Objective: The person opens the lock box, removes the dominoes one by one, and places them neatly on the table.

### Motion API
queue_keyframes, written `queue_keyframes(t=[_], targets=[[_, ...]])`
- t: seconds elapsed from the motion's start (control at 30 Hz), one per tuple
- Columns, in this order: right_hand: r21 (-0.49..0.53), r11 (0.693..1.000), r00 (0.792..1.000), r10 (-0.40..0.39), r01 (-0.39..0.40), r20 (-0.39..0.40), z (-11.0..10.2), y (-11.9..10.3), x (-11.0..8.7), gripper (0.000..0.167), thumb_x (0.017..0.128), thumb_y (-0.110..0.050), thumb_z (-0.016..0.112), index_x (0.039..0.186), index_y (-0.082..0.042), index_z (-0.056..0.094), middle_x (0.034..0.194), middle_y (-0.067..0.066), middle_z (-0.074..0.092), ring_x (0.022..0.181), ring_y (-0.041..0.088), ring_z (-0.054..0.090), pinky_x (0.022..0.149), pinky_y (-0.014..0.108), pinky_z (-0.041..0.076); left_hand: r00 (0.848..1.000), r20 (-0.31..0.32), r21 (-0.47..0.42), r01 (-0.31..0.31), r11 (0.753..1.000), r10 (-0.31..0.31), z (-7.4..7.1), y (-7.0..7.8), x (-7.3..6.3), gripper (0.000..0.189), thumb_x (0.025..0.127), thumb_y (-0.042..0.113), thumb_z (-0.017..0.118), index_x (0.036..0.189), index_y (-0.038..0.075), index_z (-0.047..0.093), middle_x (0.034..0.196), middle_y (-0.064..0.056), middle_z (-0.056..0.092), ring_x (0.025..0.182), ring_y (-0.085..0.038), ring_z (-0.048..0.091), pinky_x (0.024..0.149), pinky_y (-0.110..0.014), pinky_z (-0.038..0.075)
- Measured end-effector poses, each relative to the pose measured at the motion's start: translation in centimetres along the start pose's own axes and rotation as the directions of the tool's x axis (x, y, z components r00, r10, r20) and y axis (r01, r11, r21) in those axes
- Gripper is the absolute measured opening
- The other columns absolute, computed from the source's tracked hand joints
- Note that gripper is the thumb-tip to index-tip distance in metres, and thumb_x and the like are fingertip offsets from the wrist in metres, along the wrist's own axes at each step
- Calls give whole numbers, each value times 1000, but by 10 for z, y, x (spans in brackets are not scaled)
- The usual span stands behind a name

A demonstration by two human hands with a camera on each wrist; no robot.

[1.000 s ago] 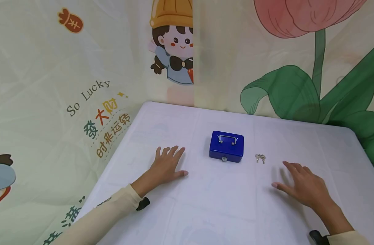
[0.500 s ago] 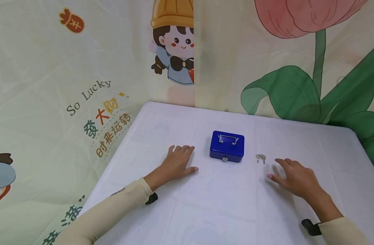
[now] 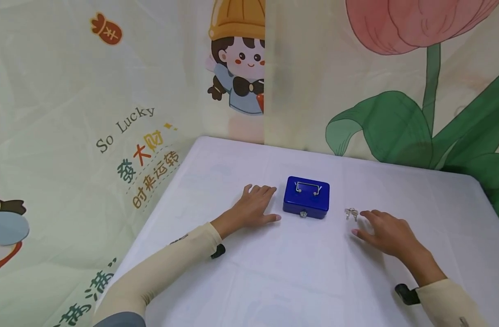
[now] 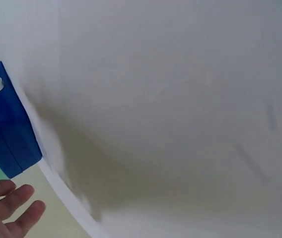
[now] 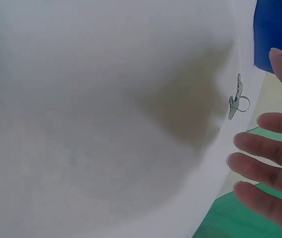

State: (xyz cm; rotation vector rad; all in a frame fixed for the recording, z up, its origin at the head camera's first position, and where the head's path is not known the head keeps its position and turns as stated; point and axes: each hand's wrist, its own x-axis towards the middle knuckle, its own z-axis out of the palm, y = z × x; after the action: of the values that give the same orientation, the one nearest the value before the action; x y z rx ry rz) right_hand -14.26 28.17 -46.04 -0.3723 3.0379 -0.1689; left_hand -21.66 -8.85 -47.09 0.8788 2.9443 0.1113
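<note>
A blue metal cash box (image 3: 306, 198) sits closed on the white table, its wire handle lying on the lid and a silver lock (image 3: 303, 214) on its front. Just left of it, my left hand (image 3: 255, 206) is spread, thumb and fingertips near the box's side. On the box's right lies a pair of small keys (image 3: 351, 213) on a ring; the right wrist view shows the keys (image 5: 235, 101) beyond the fingertips. My right hand (image 3: 390, 234) hovers beside them, fingers apart and holding nothing. In the left wrist view the box (image 4: 9, 124) is partly cut off.
The white tabletop (image 3: 274, 281) has rounded far corners. Behind it hang printed cloths, one with a large tulip (image 3: 421, 22) and one with a cartoon figure (image 3: 243, 68). Each wrist carries a black camera mount (image 3: 407, 294).
My left hand has moved right, closer to the cash box. My right hand has moved left, up to the keys. The box and keys stay in place on the table.
</note>
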Motion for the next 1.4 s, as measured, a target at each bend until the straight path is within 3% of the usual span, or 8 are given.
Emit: queue_keyframes(t=[0.2,0.43,0.7,1.13,1.4], targets=[[-12,1000,1000,-18,18,6,0,-1,7,58,89,-42,73,128,-1,63,124,29,65,109,47,64,81,62,54,1000,25,-75,-12,997,14,-2,-1,17,98,88,70,59,157,9,29,154,-11,45,141,-31,41,115,-57,26],[-52,992,991,-122,119,-58,1,6,12,46,83,-20,82,121,0,66,115,26,69,99,41,69,75,54,58,999,46,-148,-21,989,28,0,5,34,112,82,71,67,160,8,19,160,-15,36,146,-35,35,117,-56,25],[-77,977,976,-203,197,-82,2,12,22,45,79,-2,82,120,0,66,109,21,71,93,35,71,72,46,59,999,43,-142,-27,989,33,-2,11,46,121,77,67,75,160,7,12,161,-13,33,145,-33,34,116,-54,28],[-33,972,972,-233,232,-28,5,17,35,36,83,1,77,117,-7,68,106,12,70,94,31,71,75,47,59,998,62,-176,-11,984,22,-1,14,57,120,77,61,79,160,6,12,160,-13,34,142,-32,36,114,-51,31],[-40,963,963,-269,267,-38,10,19,39,42,80,2,80,121,-6,70,105,12,70,96,32,71,77,45,59,998,58,-167,-11,986,21,-2,14,58,121,76,63,79,160,6,13,160,-12,36,139,-31,37,113,-50,32]])
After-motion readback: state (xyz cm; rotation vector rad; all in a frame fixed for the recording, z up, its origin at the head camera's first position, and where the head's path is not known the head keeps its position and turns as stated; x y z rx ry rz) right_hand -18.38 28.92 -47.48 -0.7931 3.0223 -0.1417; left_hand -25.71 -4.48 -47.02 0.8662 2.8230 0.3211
